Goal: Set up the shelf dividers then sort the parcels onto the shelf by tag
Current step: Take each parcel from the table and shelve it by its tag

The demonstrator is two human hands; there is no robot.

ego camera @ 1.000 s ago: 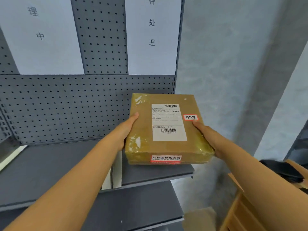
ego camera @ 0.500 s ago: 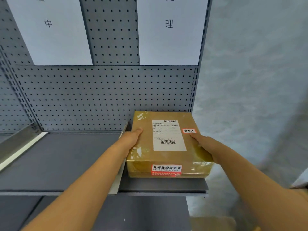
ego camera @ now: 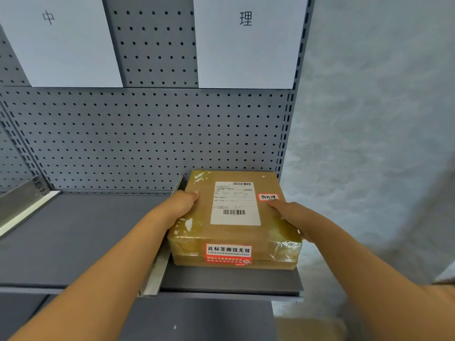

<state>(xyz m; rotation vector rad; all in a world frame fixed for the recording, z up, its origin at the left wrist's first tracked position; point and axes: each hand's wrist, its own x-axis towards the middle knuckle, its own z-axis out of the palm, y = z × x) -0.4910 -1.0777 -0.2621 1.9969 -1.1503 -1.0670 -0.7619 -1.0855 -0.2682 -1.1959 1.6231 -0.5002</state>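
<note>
Far left: a metal divider point(ego camera: 23, 205) on the grey shelf point(ego camera: 81, 239), before the pegboard point(ego camera: 147, 139). Above: a white sign point(ego camera: 64, 45) marked 中. Centre: the left hand point(ego camera: 183, 205), fingers clamped on the parcel's left edge, above a second divider point(ego camera: 160, 269). The parcel point(ego camera: 236, 222) lies flat in the rightmost shelf bay, under a sign point(ego camera: 246, 43) marked 理, bearing a red-bordered tag point(ego camera: 268, 197). Right: the right hand point(ego camera: 293, 217), fingers clamped on the parcel's right edge.

Taped brown parcel point(ego camera: 236, 217) lies flat on shelf point(ego camera: 73, 242), right of divider point(ego camera: 157, 271).
</note>
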